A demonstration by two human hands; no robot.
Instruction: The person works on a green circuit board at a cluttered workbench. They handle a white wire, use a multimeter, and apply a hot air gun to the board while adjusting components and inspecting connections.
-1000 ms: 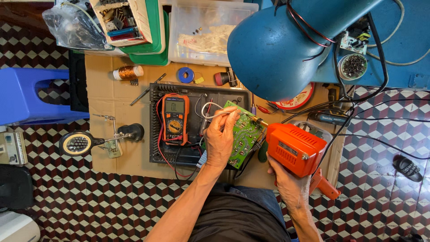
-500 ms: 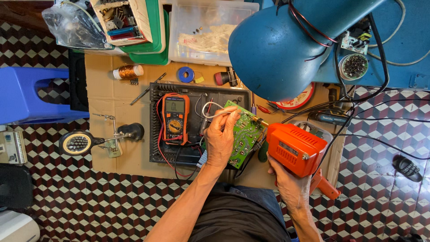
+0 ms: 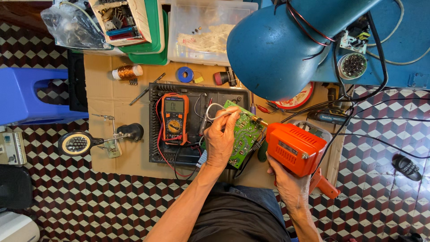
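Note:
My left hand (image 3: 220,140) rests on a green circuit board (image 3: 245,132) and pinches a thin strand of solder wire (image 3: 215,109) that loops over it. My right hand (image 3: 286,181) grips an orange soldering gun (image 3: 298,150), its metal tip (image 3: 257,119) touching the board's upper edge. The board lies on a black tray (image 3: 197,92), tilted. An orange multimeter (image 3: 174,118) with red and black leads lies on the tray just left of my left hand.
A big blue lamp shade (image 3: 286,47) hangs over the right of the bench. A magnifier stand (image 3: 96,140) sits at left, a copper wire spool (image 3: 126,71) and blue tape roll (image 3: 184,74) behind the tray. Bins (image 3: 210,31) line the back; cables run right.

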